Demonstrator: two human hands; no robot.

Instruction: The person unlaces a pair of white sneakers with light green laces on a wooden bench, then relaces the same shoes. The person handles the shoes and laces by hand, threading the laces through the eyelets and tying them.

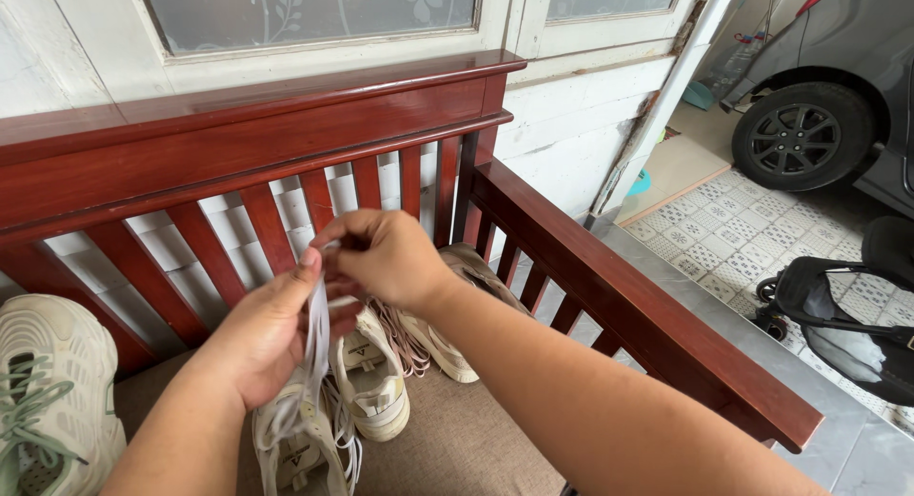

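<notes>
Both hands work over the counter [476,439], a red wooden bench w/ brown cushion. Left hand [271,329] is closed around a white lace [316,348], which hangs down to the white shoe [300,448] just under it. Right hand [386,258] pinches the lace's upper end, fingers together, touching the left fingertips. A 2nd white shoe [376,386] lies beside the 1st; a beige shoe [457,339] w/ pink laces is behind. A green-laced shoe [48,391] sits far left. Car [828,87] & stroller [847,315] are at right.

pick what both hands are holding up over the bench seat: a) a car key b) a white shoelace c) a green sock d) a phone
b: the left hand and right hand pinch a white shoelace that hangs down to the white sneaker on the bench.
</notes>
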